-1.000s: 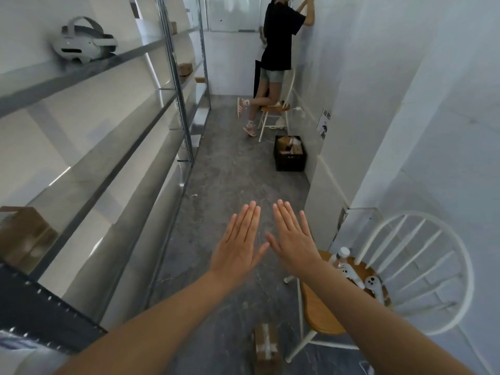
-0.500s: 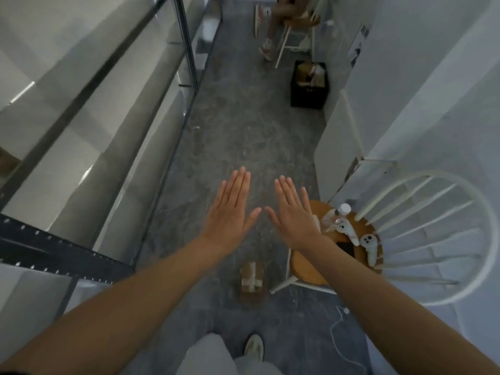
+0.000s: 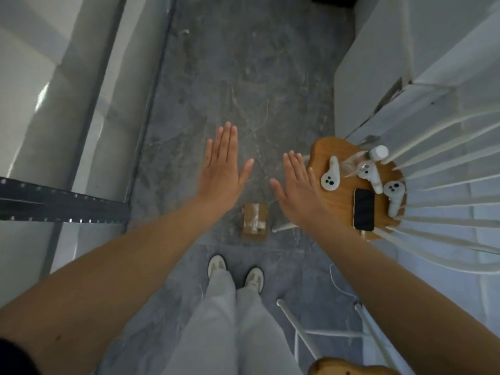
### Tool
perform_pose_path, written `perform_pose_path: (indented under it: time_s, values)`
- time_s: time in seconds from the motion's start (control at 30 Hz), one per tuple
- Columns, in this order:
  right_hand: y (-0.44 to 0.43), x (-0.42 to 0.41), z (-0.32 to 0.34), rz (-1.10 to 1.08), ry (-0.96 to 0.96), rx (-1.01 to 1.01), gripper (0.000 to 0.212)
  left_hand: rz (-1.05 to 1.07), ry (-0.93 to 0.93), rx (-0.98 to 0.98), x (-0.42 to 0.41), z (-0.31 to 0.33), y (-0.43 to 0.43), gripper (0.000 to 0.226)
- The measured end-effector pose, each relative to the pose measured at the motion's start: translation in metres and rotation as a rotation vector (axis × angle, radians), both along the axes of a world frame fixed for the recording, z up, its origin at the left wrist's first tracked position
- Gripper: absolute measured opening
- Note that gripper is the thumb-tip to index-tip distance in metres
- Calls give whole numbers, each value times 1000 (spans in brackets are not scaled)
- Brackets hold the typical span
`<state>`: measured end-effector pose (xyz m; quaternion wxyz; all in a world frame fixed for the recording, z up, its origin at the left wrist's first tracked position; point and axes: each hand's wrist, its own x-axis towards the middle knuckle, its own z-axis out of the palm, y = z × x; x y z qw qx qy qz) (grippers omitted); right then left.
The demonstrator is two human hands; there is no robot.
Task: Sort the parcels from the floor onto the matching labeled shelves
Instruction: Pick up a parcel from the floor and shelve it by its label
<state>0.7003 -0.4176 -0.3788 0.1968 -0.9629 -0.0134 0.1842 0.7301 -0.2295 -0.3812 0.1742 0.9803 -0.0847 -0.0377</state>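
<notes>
Grey marbled floor (image 3: 243,77), narrow aisle. Metal shelving (image 3: 62,201) runs along the left, with a dark perforated beam at near left. White wall on the right.

Left hand (image 3: 221,171) and right hand (image 3: 297,190) are both stretched out over the floor, backs up. Fingers are straight and together, thumbs splayed, nothing grasped. The hands are apart, thumbs pointing toward each other.

Parcel (image 3: 254,221) is a small brown cardboard box with clear tape across the top. It lies on the floor, seen between the two wrists, just far of the shoes (image 3: 216,265) and just left of a white chair leg. It's too blurred to read; any label is probably not on the face shown.

Chair (image 3: 332,204) sits at right: wooden seat, white spindle back. On the seat are three white controllers (image 3: 330,177), a black phone (image 3: 364,209) with a dark screen, and a clear bottle (image 3: 376,154) with a white cap. The right hand overlaps the seat's left edge in view; can't tell if it touches.

Second wooden seat (image 3: 349,368) is at the near right edge. A thin white cable (image 3: 338,285) lies on the floor beside it. Light trousers (image 3: 232,320) are at near centre.
</notes>
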Motion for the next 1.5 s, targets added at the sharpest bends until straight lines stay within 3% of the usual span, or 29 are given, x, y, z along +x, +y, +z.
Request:
perform_pose_path:
  time_s: [0.27,0.67,1.03,1.2,1.3,1.5]
  values:
    - [13,-30,-136,-68,231,109,67,175,355,-133,-25,-149,1,69]
    - [5,-37,-347,-289,485,185,64,399,728,-375,-61,-348,-21,60]
    - [9,-17,-496,-846,541,378,58,634,1013,-535,-57,-490,-38,58]
    - [11,-2,-525,-1162,633,489,56,860,1059,-640,-57,-534,-54,67]
    - [22,0,-520,-1367,680,679,53,961,1089,-769,-57,-542,-60,73]
    - [29,0,-484,-1430,662,757,53,942,1137,-788,-49,-500,-56,74]
